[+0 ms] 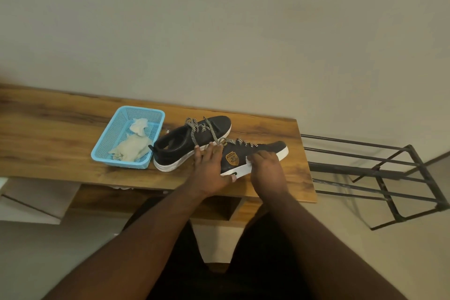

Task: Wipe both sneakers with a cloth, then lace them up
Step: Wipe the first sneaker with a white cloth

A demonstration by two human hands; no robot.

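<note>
Two black sneakers with white soles and checked laces lie on the wooden table (60, 139). The far sneaker (185, 146) stands upright next to the basket. The near sneaker (265, 148) is tipped on its side, its orange emblem facing up. My left hand (209, 168) grips its heel end, fingers over the collar and thumb under the sole. My right hand (265, 165) is curled over the sneaker's side by the sole, and a small bit of white cloth (248, 159) shows at its fingertips. The rest of that cloth is hidden.
A blue plastic basket (112, 134) at the left of the sneakers holds crumpled pale cloths (132, 146). A black metal rack (379, 173) stands off the table's right end. A wall runs behind the table. My legs are below the front edge.
</note>
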